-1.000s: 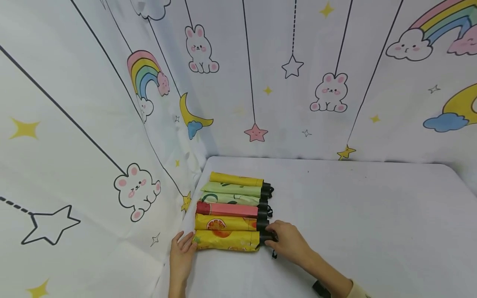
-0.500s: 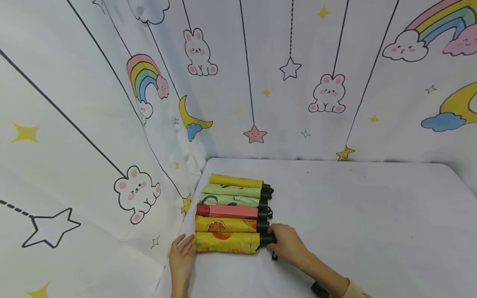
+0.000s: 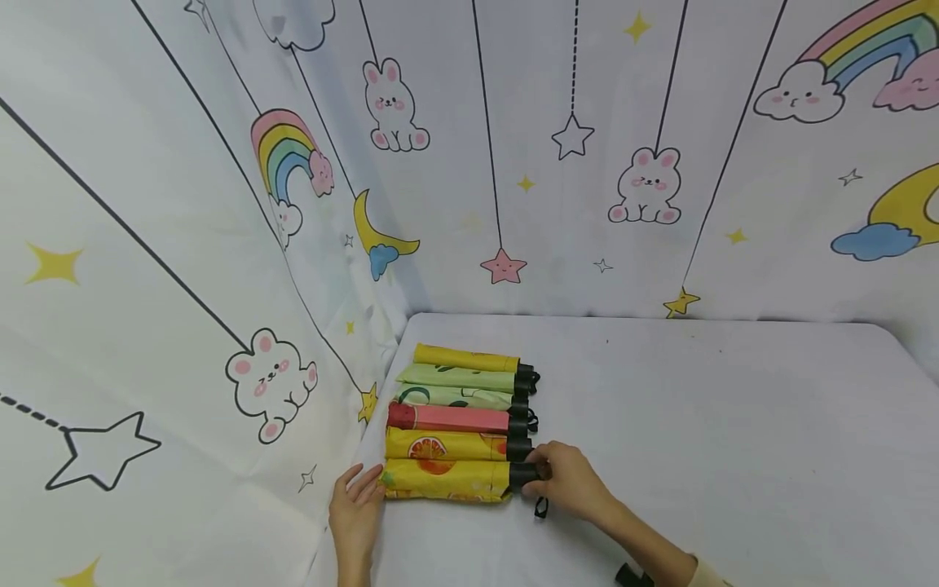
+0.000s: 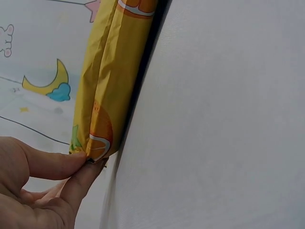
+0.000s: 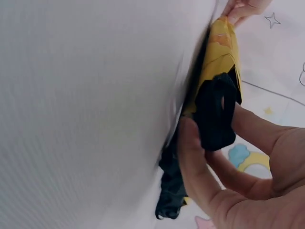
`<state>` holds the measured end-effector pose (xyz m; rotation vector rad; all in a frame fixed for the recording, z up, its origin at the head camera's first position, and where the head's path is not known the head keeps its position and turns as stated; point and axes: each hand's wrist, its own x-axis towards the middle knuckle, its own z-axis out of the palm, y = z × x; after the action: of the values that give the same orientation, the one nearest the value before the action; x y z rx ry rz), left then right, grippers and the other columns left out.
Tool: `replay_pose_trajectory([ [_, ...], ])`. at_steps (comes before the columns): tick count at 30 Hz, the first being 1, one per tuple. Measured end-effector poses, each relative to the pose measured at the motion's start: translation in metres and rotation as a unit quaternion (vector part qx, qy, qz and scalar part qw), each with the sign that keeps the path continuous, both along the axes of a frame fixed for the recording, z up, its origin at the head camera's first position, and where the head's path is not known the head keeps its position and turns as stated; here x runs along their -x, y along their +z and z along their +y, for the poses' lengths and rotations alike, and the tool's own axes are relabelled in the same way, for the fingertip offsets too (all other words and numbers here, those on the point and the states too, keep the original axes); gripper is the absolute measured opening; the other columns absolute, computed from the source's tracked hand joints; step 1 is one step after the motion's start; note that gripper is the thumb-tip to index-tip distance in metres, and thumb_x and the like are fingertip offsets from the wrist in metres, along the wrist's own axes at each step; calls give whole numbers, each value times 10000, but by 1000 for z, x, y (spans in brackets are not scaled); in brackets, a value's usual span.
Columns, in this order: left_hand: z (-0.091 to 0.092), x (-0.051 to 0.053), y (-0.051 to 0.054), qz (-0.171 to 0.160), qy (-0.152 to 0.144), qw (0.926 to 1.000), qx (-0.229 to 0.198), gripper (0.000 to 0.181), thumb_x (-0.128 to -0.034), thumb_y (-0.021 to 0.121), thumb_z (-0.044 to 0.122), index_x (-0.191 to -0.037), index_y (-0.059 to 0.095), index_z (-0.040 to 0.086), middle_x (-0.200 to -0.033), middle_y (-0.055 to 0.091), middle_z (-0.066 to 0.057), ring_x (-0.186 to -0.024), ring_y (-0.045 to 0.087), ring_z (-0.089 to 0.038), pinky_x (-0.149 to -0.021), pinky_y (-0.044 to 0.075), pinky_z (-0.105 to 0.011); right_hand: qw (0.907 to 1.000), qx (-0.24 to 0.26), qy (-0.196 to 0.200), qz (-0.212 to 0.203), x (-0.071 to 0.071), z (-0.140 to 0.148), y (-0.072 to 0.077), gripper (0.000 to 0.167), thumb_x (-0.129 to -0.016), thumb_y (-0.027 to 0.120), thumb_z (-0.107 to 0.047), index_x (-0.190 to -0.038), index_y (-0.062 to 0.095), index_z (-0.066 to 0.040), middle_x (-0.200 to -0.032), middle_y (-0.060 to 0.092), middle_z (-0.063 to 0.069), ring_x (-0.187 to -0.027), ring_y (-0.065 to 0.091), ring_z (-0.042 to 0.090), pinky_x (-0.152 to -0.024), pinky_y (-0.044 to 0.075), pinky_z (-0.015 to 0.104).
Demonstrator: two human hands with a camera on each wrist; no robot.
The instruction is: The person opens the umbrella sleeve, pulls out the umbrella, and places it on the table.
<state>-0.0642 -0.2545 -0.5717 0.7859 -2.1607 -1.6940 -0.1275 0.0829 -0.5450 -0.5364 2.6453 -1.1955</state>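
Observation:
Several folded umbrellas lie side by side at the table's left. The nearest, a yellow one with orange fruit print (image 3: 447, 479) (image 4: 112, 71) (image 5: 219, 55), lies between both hands. At its left end, the left hand (image 3: 355, 514) (image 4: 43, 186) pinches the cloth tip between thumb and fingers. The right hand (image 3: 570, 483) (image 5: 252, 167) has thumb and fingers curled round its black handle (image 3: 523, 474) (image 5: 212, 114). A black strap loop (image 3: 541, 509) hangs below that hand in the head view.
Behind it come another yellow umbrella (image 3: 469, 446), a red one (image 3: 458, 418), two green ones (image 3: 458, 377) and a far yellow one (image 3: 465, 358). A black object (image 3: 631, 575) lies by the right forearm on the white table (image 3: 734, 448). Printed cloth (image 3: 455, 187) hangs behind.
The right hand has shifted slightly at the handle, and the strap loop below it shows more. The left hand stays at the cloth end; the umbrellas are nearly still.

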Motion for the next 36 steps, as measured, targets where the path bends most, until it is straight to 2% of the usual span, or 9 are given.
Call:
replay_pose_trajectory([
  [6, 0, 1, -1, 7, 231, 9997, 11, 601, -943, 674, -106, -1495, 449, -25, -1320, 675, -253, -1213, 657, -429, -794, 567, -127, 9952, 649, -27, -734, 3, 3, -9, 384, -786, 929, -237, -1074, 746, -60, -933, 680, 5, -807, 606, 154, -644, 519, 260],
  [12, 0, 2, 2, 28, 384, 9992, -108, 592, -947, 683, -88, -1489, 454, -22, -1308, 677, -265, -1220, 648, -444, -790, 576, -139, 9843, 1093, -150, -1375, 2, 2, -8, 410, -818, 905, -337, -1088, 759, -66, -967, 687, 21, -812, 598, 178, -654, 522, 268],
  [18, 0, 2, 2, 26, 609, 9980, -190, 630, -929, 696, -101, -1500, 446, -5, -1286, 693, -251, -1206, 657, -441, -757, 567, -117, 9732, 1535, -264, -1689, 0, 0, -8, 362, -825, 900, -309, -1047, 761, -60, -958, 702, 27, -834, 619, 173, -675, 532, 256],
  [22, -2, 2, 0, 1, 721, 9970, -268, 663, -928, 706, -95, -1518, 420, 7, -1283, 694, -251, -1206, 659, -440, -771, 578, -138, 9634, 1816, -460, -1916, -2, -2, -7, 355, -803, 917, -267, -1034, 765, -44, -873, 683, 32, -791, 608, 163, -660, 514, 259],
  [25, -3, 2, -1, -11, 765, 9966, -320, 673, -931, 713, -84, -1526, 412, 11, -1289, 690, -255, -1207, 659, -441, -780, 584, -151, 9591, 1931, -601, -1979, -4, -4, -7, 355, -790, 926, -239, -1032, 770, -32, -821, 665, 31, -772, 594, 164, -648, 500, 259],
  [33, -3, 3, -2, -53, 915, 9948, -437, 700, -936, 713, -76, -1548, 389, 33, -1290, 691, -250, -1206, 663, -428, -761, 569, -119, 9484, 2120, -817, -2210, -6, -7, -7, 340, -806, 914, -237, -1033, 773, -26, -817, 633, 32, -798, 575, 181, -674, 505, 292],
  [36, -3, 3, -1, -87, 954, 9945, -432, 701, -936, 711, -76, -1549, 389, 35, -1286, 693, -251, -1204, 664, -429, -757, 570, -119, 9462, 2167, -858, -2244, -7, -7, -5, 330, -816, 907, -239, -1027, 777, -22, -819, 668, 31, -791, 596, 181, -683, 512, 306],
])
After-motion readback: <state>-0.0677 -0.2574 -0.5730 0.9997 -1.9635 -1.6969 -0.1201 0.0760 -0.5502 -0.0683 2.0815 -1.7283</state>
